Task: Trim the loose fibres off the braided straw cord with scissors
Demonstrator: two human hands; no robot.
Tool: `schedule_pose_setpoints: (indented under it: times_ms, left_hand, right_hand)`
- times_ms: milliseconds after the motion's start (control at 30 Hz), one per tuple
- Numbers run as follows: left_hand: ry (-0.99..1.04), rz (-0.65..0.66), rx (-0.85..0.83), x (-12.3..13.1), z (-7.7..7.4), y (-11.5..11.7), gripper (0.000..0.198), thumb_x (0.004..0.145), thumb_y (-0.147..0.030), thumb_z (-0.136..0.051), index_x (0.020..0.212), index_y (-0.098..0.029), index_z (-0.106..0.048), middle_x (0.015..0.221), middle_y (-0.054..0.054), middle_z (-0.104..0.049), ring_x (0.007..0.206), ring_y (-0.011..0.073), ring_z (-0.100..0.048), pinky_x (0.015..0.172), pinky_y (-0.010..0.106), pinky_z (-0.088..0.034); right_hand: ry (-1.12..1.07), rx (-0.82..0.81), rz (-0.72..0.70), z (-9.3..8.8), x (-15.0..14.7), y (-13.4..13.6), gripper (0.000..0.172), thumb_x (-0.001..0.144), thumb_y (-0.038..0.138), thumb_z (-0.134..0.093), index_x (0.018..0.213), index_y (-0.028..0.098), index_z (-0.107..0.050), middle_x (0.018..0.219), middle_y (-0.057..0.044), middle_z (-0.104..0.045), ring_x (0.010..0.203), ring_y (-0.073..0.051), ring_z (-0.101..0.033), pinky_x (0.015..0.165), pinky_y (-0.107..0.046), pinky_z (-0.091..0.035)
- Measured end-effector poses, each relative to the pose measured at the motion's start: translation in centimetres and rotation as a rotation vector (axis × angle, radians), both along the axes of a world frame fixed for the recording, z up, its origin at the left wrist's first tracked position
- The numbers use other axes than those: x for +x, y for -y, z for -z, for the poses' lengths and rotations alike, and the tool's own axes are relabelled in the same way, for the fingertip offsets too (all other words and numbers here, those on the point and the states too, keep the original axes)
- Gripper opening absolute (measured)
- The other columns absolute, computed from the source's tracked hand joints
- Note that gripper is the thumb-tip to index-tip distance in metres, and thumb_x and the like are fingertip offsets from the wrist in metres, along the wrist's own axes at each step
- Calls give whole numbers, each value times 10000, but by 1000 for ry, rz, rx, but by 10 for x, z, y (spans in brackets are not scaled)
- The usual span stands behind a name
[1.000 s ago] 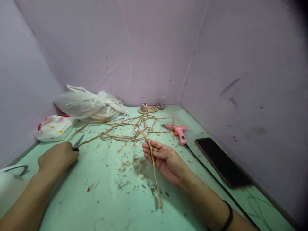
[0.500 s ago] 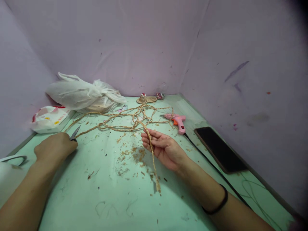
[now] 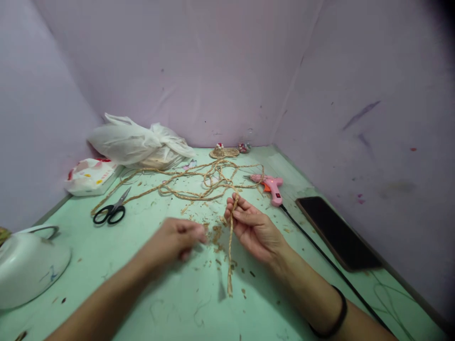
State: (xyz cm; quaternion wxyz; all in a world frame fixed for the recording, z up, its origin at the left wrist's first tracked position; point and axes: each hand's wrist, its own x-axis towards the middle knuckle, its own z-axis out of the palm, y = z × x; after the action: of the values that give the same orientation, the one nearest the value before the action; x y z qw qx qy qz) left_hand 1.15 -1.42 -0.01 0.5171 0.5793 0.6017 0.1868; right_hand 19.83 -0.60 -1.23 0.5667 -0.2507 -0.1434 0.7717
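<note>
My right hand [image 3: 254, 227] pinches a braided straw cord [image 3: 230, 244] between thumb and fingers, near one end. That end hangs below the hand and finishes in a frayed tip. From the fingers the rest of the cord runs back into loose, tangled loops on the table. My left hand [image 3: 177, 239] is in the air to the left of the cord, apart from it; motion smears its fingers, which look partly curled. Black-handled scissors [image 3: 113, 207] lie on the table at the left, with their blades slightly apart, beside a stretch of cord.
A pink glue gun [image 3: 272, 186] with a black cable lies right of the loops, near a dark phone [image 3: 339, 232]. A tied white plastic bag [image 3: 138, 142], a white packet [image 3: 93, 176] and a white bowl [image 3: 31, 270] line the left. Straw scraps litter the green table [image 3: 149, 293].
My left hand has let go of the scissors at the left and moved right toward the cord's hanging end. My right hand keeps its hold on the cord. The whole view has shifted slightly.
</note>
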Motion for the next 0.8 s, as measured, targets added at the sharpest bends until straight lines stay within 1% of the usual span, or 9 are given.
schedule_pose_setpoints:
  times_ms: [67,133,233,367,500,567,633,733,800]
  left_hand:
    - [241,123,-169,26,12,17,401,682,-507,-534,732,-124,-646,355,-61,-360,322,54,-278,351,189,-170]
    - [399,131,-279,41,21,30,354,662,-461,-579,674,-112,-635,357,-59,-387,295,32,-227,333,193,-125]
    - [535,29,-409,45,25,37,273,613,-372,-646,624,-101,-611,496,14,-566,294,7,-219,321,193,-85]
    - [723,-90,-462,34,18,28,166,569,-223,-623,505,-96,-538,492,47,-583,283,0,-237,322,181,-58]
    - [859,-229,-556,21,10,13,120,560,-180,-525,478,-106,-478,468,18,-520,278,13,-282,308,161,-58]
    - [861,-239,-588,17,8,8,105,569,-173,-503,495,-102,-480,468,4,-497,278,10,-275,306,153,-61]
    - [830,-220,-598,15,8,7,99,564,-170,-501,496,-100,-485,445,-1,-480,272,12,-270,304,152,-62]
    - [778,-185,-596,13,10,8,80,540,-161,-504,519,-88,-528,420,11,-487,272,23,-292,309,156,-68]
    - [760,-185,-587,14,11,9,99,535,-156,-506,561,-79,-562,428,10,-496,279,21,-297,315,157,-65]
  right_hand:
    - [-7,-6,34,1,-1,1,313,585,-60,-569,783,181,-589,807,16,-590,733,-66,-578,776,-172,-473]
    - [13,-6,62,2,-2,1,298,584,-50,-579,757,192,-588,806,18,-587,743,-73,-578,808,-189,-467]
    - [85,-10,82,5,-5,1,284,568,-28,-614,739,198,-591,808,13,-594,756,-90,-584,830,-228,-465]
    - [348,-5,80,12,-6,0,256,574,75,-682,790,183,-598,834,-32,-615,754,-134,-589,793,-303,-477]
    - [842,100,325,15,-4,3,417,620,221,-685,1014,201,-550,1019,-78,-576,879,-205,-555,778,-379,-462]
    - [1127,250,510,13,-3,8,528,671,247,-644,1168,218,-470,1168,-103,-503,1007,-240,-497,843,-425,-415]
    - [1315,562,608,10,-3,14,546,699,199,-615,1217,244,-447,1240,-94,-461,1109,-247,-433,937,-450,-326]
    - [1407,1146,350,10,-5,19,405,718,106,-576,1077,294,-585,1025,-44,-620,1009,-218,-516,999,-452,-234]
    - [1394,1292,121,12,-6,21,343,750,87,-528,1010,287,-628,825,-36,-663,822,-193,-578,920,-420,-338]
